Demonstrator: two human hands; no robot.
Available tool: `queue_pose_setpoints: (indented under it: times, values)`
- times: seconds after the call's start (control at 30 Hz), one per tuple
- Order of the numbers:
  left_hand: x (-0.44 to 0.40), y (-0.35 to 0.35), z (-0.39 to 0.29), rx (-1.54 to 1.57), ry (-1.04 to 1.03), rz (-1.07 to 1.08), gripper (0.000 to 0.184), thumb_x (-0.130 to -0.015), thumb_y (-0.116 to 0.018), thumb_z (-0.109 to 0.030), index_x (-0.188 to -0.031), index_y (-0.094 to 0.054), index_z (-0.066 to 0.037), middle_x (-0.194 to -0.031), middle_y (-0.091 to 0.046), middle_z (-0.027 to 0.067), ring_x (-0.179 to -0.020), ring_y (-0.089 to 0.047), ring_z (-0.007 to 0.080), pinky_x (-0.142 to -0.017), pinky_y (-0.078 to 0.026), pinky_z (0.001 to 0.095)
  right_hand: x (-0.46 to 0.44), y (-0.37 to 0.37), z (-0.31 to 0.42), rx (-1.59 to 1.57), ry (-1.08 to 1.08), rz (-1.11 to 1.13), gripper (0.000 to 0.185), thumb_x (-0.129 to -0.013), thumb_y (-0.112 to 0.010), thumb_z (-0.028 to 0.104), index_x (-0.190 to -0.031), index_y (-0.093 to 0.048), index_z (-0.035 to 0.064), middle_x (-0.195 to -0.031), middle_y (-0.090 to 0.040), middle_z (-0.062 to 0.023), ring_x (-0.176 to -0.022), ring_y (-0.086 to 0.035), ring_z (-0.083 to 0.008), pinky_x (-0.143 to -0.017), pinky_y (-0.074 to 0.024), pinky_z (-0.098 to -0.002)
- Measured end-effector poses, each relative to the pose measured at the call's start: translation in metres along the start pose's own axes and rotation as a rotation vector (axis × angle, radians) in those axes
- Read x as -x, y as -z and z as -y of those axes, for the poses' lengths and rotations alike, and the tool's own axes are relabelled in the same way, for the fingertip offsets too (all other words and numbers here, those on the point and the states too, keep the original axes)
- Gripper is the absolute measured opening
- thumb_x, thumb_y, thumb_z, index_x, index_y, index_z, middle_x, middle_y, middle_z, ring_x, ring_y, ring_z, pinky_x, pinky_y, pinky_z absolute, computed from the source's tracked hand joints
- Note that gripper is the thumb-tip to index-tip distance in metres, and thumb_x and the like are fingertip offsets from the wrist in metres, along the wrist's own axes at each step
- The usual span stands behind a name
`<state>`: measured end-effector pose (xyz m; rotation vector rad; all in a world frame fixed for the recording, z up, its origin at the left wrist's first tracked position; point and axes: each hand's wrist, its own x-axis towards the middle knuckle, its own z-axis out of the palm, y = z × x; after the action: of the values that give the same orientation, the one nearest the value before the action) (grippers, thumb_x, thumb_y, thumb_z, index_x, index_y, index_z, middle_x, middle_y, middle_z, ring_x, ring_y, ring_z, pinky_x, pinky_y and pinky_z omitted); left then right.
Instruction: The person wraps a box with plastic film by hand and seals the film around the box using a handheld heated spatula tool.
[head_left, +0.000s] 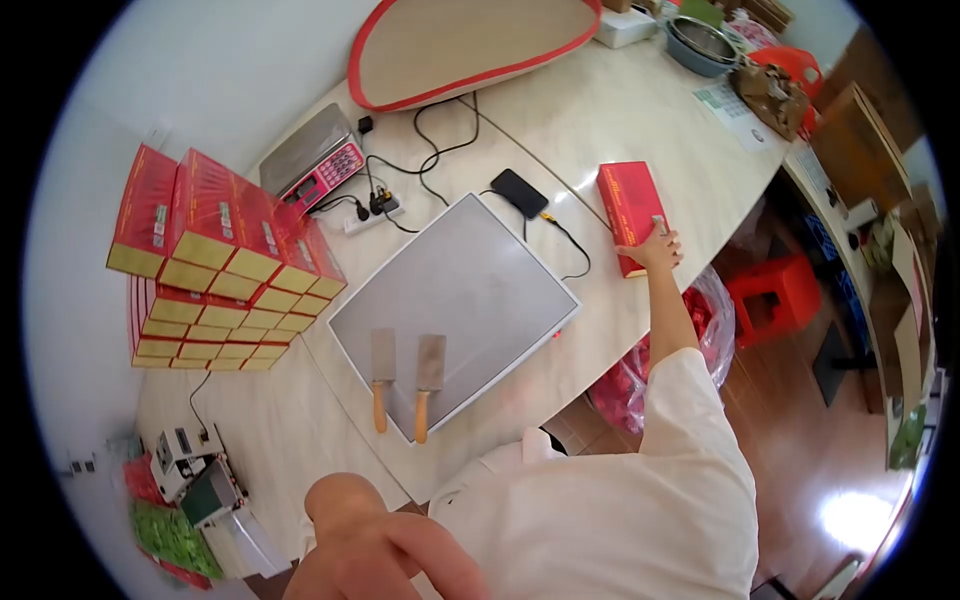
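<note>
From afar I see a scale (308,150) with a pink keypad (336,171), a black phone (520,193) on the table (640,110), a red stool (797,285) on the floor (765,400)

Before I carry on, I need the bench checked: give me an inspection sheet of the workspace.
Surface: pale table, seams visible, no spill seen.
Job's things: red box lying flat at right; red-and-gold boxes stacked at left.
Clutter: two cleavers on the grey panel; phone near its far corner.
Hands: right hand across the red box's near end; left hand close to camera; both grips unclear.
Cables: black cables loop beyond the panel, around a power strip.
Surroundings: red stool and plastic bag beside the table.
</note>
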<state>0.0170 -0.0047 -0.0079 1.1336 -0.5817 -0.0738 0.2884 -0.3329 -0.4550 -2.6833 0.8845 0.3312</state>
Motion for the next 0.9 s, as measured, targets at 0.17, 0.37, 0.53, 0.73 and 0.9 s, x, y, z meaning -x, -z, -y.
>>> queue_pose_setpoints:
  times: [0.17, 0.37, 0.53, 0.73, 0.9]
  values:
    - [-0.001, 0.011, 0.007, -0.034, -0.146, -0.069, 0.017, -0.087, -0.066, -0.01, -0.079, -0.058, -0.022, -0.086, -0.061, -0.0107, -0.086, -0.053, 0.0114, -0.084, -0.04, 0.0345, -0.005, -0.004, -0.018, 0.059, 0.019, -0.025, 0.122, -0.055, -0.084, 0.054, -0.151, -0.017, 0.023, -0.143, -0.033, -0.0294, -0.13, -0.038, -0.0482, -0.107, -0.0288, -0.0562]
    - [0.036, 0.078, 0.044, -0.178, -0.273, 0.042, 0.019, -0.092, -0.06, -0.022, -0.102, -0.054, -0.006, -0.105, -0.066, 0.0114, -0.09, -0.06, 0.0237, -0.076, -0.048, 0.0396, 0.024, -0.009, -0.029, -0.045, 0.059, -0.153, 0.116, -0.054, -0.085, 0.052, -0.149, -0.026, 0.0222, -0.134, -0.043, -0.025, -0.122, -0.046, -0.0452, -0.101, -0.0374, -0.0559]
    - [0.097, 0.118, 0.093, -0.318, -0.046, -0.381, 0.022, -0.098, -0.049, -0.021, -0.113, -0.052, -0.006, -0.109, -0.061, 0.0114, -0.096, -0.057, 0.0193, -0.084, -0.044, 0.0346, 0.064, 0.01, -0.074, -0.195, 0.165, -0.274, 0.111, -0.053, -0.085, 0.049, -0.145, -0.035, 0.0149, -0.125, -0.051, -0.0248, -0.117, -0.05, -0.0438, -0.098, -0.0423, -0.051]
    - [0.159, 0.138, 0.178, 0.038, 0.692, -0.609, 0.056, -0.097, -0.049, -0.049, -0.13, -0.047, -0.003, -0.12, -0.058, 0.0147, -0.111, -0.056, 0.0224, -0.096, -0.044, 0.0365, 0.198, 0.087, -0.065, -0.354, 0.802, -0.536, 0.11, -0.054, -0.082, 0.035, -0.148, -0.031, 0.0108, -0.143, -0.031, -0.0296, -0.132, -0.031, -0.0472, -0.108, -0.0257, -0.0564]
    - [0.17, 0.131, 0.2, 1.14, 0.997, -0.337, 0.073, -0.098, -0.039, -0.058, -0.147, -0.032, -0.004, -0.146, -0.042, 0.0216, -0.123, -0.054, 0.0325, -0.103, -0.045, 0.0475, 0.292, 0.083, -0.01, -0.563, 1.339, -0.424, 0.108, -0.037, -0.094, 0.033, -0.134, -0.049, 0.0202, -0.145, -0.027, -0.0245, -0.133, -0.028, -0.0449, -0.105, -0.0299, -0.0561]
